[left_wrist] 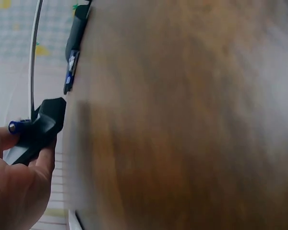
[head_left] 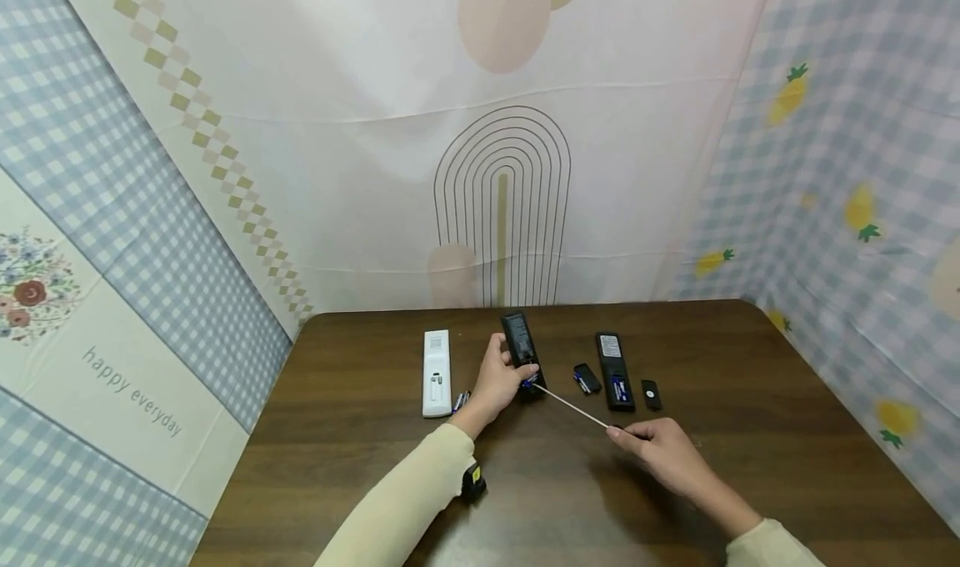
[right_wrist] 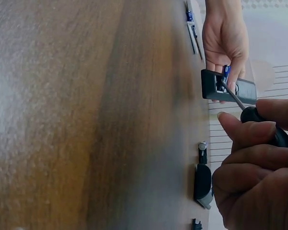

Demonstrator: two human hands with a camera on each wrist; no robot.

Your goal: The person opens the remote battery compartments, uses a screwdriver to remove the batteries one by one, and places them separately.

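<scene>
My left hand (head_left: 497, 381) holds a black remote control (head_left: 517, 338) off the table, its back with the battery bay facing up. A blue battery (left_wrist: 20, 126) sticks up out of that bay, with the left thumb right beside it. In my right hand (head_left: 663, 452) is a screwdriver (head_left: 573, 408), gripped by its black handle (right_wrist: 249, 115). Its long metal shaft (left_wrist: 33, 62) slants into the battery bay, the tip close against the raised battery. The right wrist view shows the thumb and index finger around the handle.
A white remote (head_left: 437, 373) with an uncovered battery bay lies to the left, loose batteries (head_left: 461, 401) beside it. On the right lie a second black remote (head_left: 615, 371) with blue batteries inside, a small black cover (head_left: 651, 394), and another black piece (head_left: 588, 378) with batteries alongside. Patterned cloth hangs behind the table.
</scene>
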